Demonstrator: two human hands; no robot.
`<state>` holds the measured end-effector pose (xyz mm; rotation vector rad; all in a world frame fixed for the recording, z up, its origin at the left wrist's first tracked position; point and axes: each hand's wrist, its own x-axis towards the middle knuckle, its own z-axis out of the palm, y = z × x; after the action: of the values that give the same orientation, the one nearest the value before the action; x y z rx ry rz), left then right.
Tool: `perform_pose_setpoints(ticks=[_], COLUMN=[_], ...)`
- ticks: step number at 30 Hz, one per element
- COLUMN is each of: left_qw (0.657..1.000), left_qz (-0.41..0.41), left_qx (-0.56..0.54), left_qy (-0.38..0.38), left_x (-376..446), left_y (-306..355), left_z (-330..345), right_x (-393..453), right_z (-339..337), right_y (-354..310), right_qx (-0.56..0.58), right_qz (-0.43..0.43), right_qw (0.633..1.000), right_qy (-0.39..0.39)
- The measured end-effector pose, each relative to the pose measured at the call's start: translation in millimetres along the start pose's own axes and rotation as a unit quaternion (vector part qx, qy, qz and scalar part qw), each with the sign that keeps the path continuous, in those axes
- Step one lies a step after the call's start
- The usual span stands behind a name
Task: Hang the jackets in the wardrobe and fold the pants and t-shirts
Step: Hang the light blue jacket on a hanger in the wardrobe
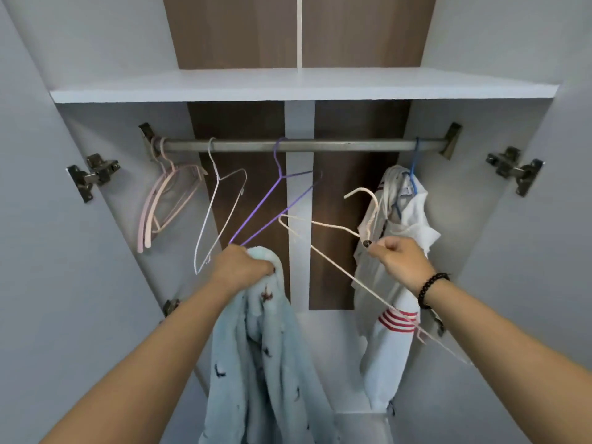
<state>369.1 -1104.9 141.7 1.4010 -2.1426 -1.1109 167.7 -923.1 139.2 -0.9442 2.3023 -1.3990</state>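
Note:
I face an open wardrobe with a metal rail point(352, 145) under a white shelf. My left hand point(238, 267) grips the top of a fluffy light-blue jacket point(256, 363) with small dark marks; it hangs down in front of me. My right hand point(400, 256) pinches a cream wire hanger point(320, 224) just below its hook, off the rail and tilted. A white jacket with red stripes point(390, 315) hangs on a blue hanger point(413, 174) at the rail's right end, right behind my right hand.
On the rail hang pink hangers point(160, 200) at the far left, a white wire hanger point(217, 206) and a purple one point(275, 200), all bare. Door hinges point(93, 176) stick out on both side walls. The white shelf point(304, 86) sits above the rail.

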Motion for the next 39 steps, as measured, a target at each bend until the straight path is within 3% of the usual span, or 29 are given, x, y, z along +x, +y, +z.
perform_pose_setpoints(ticks=[7,13,17,20,23,28,32,36,39], left_qw=[0.992,0.995,0.997,0.981,0.965,0.969,0.976,0.989,0.989], left_qz=[-0.005,-0.027,-0.063,-0.122,-0.15,-0.156,-0.136,-0.071,0.014], left_qx=[0.08,0.071,0.014,-0.076,-0.148,-0.184,-0.159,-0.13,-0.121], left_qy=[-0.098,-0.064,0.033,0.132,0.157,0.054,0.059,0.001,-0.086], left_x=[-34,-77,-103,-128,-151,-172,-205,-228,-258], left_y=[-20,-32,-23,-26,-33,-37,-12,-13,-10], left_z=[3,15,31,39,49,60,57,42,34], right_x=[-57,-102,-139,-169,-203,-232,-243,-251,-261], right_z=[-30,-52,-62,-70,-80,-98,-106,-92,-52], right_y=[26,26,31,38,45,57,51,34,18], right_qx=[-0.076,-0.042,-0.057,-0.013,-0.003,-0.028,-0.035,-0.019,-0.077], right_qz=[-0.065,-0.071,-0.106,-0.103,-0.139,-0.178,-0.141,-0.105,-0.133], right_qw=[0.994,0.99,0.988,0.99,0.981,0.977,0.98,0.98,0.97], right_qy=[-0.038,-0.115,-0.096,-0.099,-0.132,-0.115,-0.136,-0.168,-0.187])
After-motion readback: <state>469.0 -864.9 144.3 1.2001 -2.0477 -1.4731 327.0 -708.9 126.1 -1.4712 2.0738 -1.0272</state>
